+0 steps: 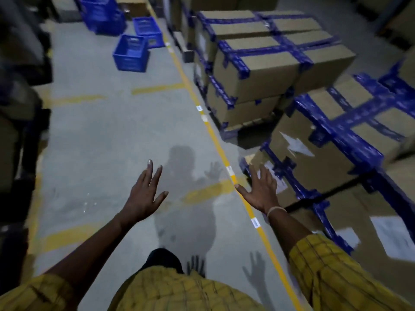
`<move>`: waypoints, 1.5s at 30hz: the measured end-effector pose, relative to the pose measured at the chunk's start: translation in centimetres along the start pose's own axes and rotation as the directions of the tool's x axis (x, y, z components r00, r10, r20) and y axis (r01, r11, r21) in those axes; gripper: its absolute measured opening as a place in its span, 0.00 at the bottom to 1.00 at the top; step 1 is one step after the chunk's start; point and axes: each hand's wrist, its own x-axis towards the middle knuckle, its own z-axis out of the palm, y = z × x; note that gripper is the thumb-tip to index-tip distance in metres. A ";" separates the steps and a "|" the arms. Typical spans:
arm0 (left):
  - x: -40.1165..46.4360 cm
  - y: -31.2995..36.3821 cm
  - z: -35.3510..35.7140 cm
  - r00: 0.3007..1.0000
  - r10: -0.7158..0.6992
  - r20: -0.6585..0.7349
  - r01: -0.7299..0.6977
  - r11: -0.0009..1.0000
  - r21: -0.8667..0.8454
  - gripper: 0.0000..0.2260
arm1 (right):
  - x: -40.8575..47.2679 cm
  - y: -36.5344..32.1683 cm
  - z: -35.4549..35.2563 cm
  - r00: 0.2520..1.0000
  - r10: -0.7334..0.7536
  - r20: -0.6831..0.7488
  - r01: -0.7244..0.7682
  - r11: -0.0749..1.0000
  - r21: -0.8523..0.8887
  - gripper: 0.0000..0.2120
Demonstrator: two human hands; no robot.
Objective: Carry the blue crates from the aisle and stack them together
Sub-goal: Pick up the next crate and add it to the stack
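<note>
head view: grey concrete floor (107, 135) of a dim warehouse aisle, w/ a long yellow line (215, 140) running diagonally from top centre down to the lower right, plus short yellow dashes branching left. right of the line sit stacks of cardboard boxes (269, 63) bound w/ blue tape, some w/ white paper labels, the nearer stack (350, 153) filling the right edge. dark shelving (20, 108) lines the left side, blurred.

blue crates are far up the aisle, well apart from both hands: nearest crate (131, 53) sits alone on the floor, open top up; a second crate (148, 32) is just behind it to the right, close, can't tell if touching; a taller blue stack (103, 13) stands further back at top left.

left hand (144, 194) is held out in front, palm down, fingers spread, holding nothing. right hand (260, 189) likewise out and palm down, fingers splayed, empty, over the yellow line just beside the near boxes; a thin band (275, 211) on that wrist. yellow checked sleeves (332, 272) at the bottom, and the person's shadow (184, 198) w/ raised hands falls on the floor between the arms.
</note>
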 end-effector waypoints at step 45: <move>81.9 -49.0 -28.4 0.914 -0.393 -0.095 0.390 0.919 -0.053 0.39 | 103.8 -51.9 -6.0 0.904 -0.406 0.131 0.409 0.912 0.005 0.45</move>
